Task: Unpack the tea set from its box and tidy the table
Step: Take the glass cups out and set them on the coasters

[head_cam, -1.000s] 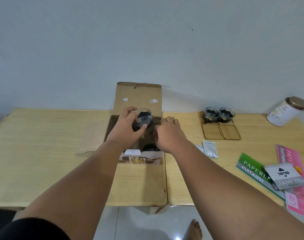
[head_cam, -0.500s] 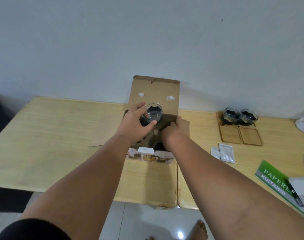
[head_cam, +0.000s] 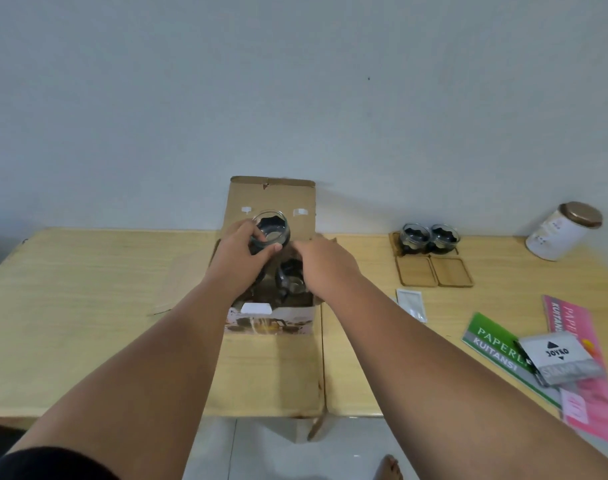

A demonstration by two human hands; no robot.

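Observation:
An open cardboard box [head_cam: 271, 317] stands in the middle of the wooden table, its lid flap upright against the wall. My left hand [head_cam: 240, 261] holds a small glass cup [head_cam: 270, 231] with dark padding inside, lifted just above the box's back edge. My right hand [head_cam: 325, 268] rests on the box's right rim with fingers curled over the cardboard; whether it grips anything inside is hidden. Another glass piece [head_cam: 290, 280] shows inside the box. Two unpacked cups [head_cam: 428, 237] stand on wooden coasters at the back right, with two bare coasters [head_cam: 434, 271] in front.
A white canister with a brown lid [head_cam: 563, 230] leans at the far right. Two small sachets [head_cam: 411, 304] lie right of the box. Green and pink receipt books [head_cam: 496, 348] and a stamp pad box [head_cam: 560, 356] sit near the right front edge.
My left hand has raised the glass cup higher out of the box. My right hand has stayed at the box's right rim. The view has shifted.

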